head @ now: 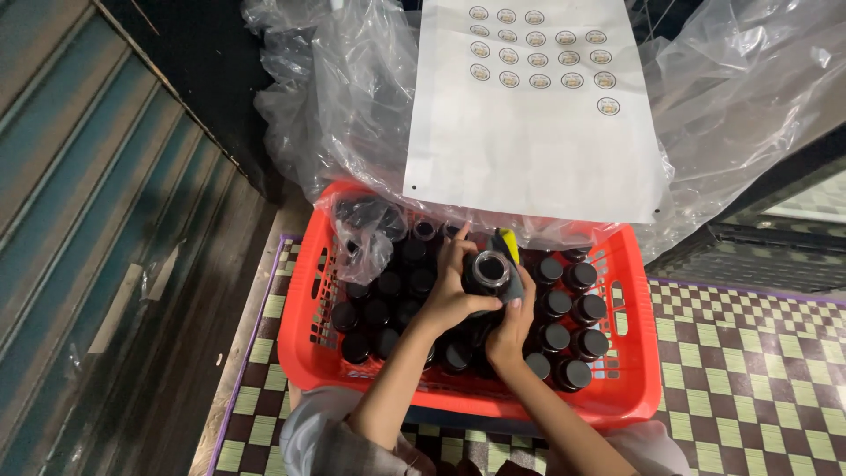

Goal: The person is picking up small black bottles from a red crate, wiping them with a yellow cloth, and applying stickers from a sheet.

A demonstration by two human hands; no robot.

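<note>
Small packing workshop — crate of jars [564, 308], sticker sheet [529, 115], shutter [97, 203]

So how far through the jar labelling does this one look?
Done: most of the sticker sheet is bare, with only a few rows of round stickers left at its top. In hand: the left hand and right hand hold one dark jar over the red basket. Left: many capped jars; whether they're labelled can't be seen.

Both hands [483, 304] on dark jar [487, 270]

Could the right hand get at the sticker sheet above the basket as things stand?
Probably not right away: the right hand is busy on the dark bottle with the left hand. The path to the sticker sheet looks open.
</note>
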